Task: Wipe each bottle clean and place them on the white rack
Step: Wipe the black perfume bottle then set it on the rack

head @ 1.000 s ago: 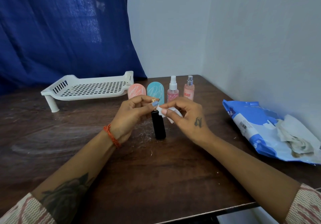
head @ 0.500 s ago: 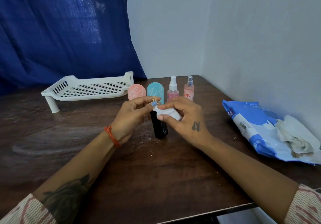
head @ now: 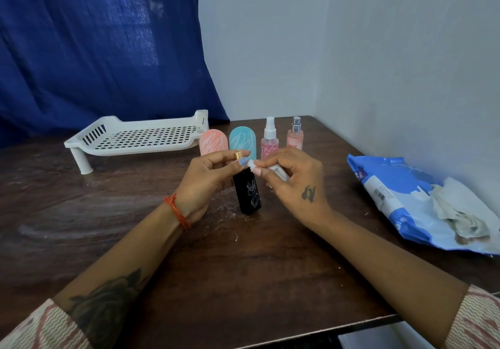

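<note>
Black bottle (head: 248, 190) stands upright mid-surface; your left hand (head: 201, 183) pinches its gold cap (head: 238, 155) while your right hand (head: 295, 183) fingers hold a white wipe (head: 276, 170) against its top. White rack (head: 135, 139) sits at ten o'clock.

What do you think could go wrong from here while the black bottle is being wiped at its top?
1. The black bottle stands tall and narrow, held only near its gold cap by the left hand; a sideways wipe from the right hand with the white wipe could tip it.
2. Four bottles stand close behind, such as the teal bottle; a slip may knock them over.
3. The white rack holds nothing yet.
</note>
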Available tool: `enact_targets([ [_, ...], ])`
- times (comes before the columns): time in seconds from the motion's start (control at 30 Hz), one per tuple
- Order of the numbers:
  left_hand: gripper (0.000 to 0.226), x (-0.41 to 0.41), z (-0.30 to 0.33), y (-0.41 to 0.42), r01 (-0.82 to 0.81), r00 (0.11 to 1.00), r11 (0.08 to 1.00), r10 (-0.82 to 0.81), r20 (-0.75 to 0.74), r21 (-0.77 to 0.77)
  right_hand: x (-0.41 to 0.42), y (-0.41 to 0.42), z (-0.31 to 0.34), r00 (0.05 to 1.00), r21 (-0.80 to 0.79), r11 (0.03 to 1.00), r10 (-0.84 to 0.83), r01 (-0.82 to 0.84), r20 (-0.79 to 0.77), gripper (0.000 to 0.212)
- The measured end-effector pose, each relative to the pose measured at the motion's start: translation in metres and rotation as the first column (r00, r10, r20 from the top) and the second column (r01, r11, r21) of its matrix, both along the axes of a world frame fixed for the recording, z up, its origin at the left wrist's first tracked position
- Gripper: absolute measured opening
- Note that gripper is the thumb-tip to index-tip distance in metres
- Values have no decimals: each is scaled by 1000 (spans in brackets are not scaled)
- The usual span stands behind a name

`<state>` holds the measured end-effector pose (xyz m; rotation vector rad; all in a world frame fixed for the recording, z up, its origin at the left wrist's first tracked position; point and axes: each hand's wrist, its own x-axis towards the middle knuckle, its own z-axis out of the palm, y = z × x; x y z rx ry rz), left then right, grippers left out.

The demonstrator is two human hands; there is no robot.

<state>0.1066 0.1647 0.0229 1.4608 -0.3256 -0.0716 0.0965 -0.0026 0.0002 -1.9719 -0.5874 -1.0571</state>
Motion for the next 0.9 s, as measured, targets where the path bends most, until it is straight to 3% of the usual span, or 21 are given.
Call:
enact_targets([
  [0.17, 22, 0, 0, 0, -30, 1000, 1000, 30, 5, -2, -1, 2, -2, 992, -88, 988, 128, -126, 14, 11],
  [0.4, 20, 0, 0, -1, -32, 999, 999, 32, -18, -12, 2, -1, -4, 999, -53, 998, 32, -32, -2, 9],
  [0.63, 20, -1, 0, 0, -41, 999, 999, 41, -6, -11, -3, 2, -2, 987, -137, 978, 160, -157, 14, 8],
  [0.9, 21, 0, 0, 0, -30, 999, 1000, 30, -19, 1, 1, -1, -3, 998, -107, 993, 49, -46, 32, 9],
])
